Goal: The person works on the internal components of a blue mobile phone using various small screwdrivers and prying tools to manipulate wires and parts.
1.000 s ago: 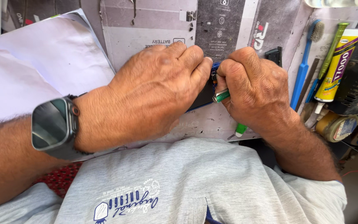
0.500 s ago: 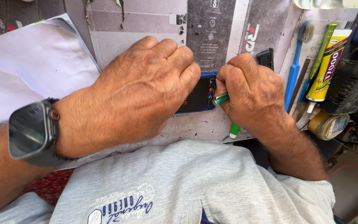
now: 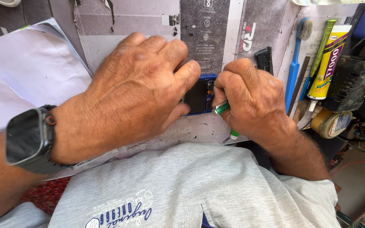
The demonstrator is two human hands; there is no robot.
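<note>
A small blue-framed phone (image 3: 199, 96) with its back off lies on a grey printed work mat (image 3: 210, 38). My left hand (image 3: 136, 90), with a dark watch (image 3: 28, 139) on the wrist, presses down on the phone and covers most of it. My right hand (image 3: 250, 99) is closed round a thin green and white screwdriver (image 3: 222, 107), whose tip sits at the phone's right edge. The tool's white end (image 3: 234, 135) sticks out below my fist.
White paper sheets (image 3: 26, 71) lie at the left. At the right stand a blue toothbrush (image 3: 296, 59), a green pen-like tool (image 3: 321, 46), a yellow glue tube (image 3: 328, 63), a tape roll (image 3: 332, 123) and a dark metal box (image 3: 351, 80). My grey shirt (image 3: 191, 190) fills the bottom.
Both hands stay on the phone and tool. My left hand has drawn back slightly to the left, so more of the phone's open back shows.
</note>
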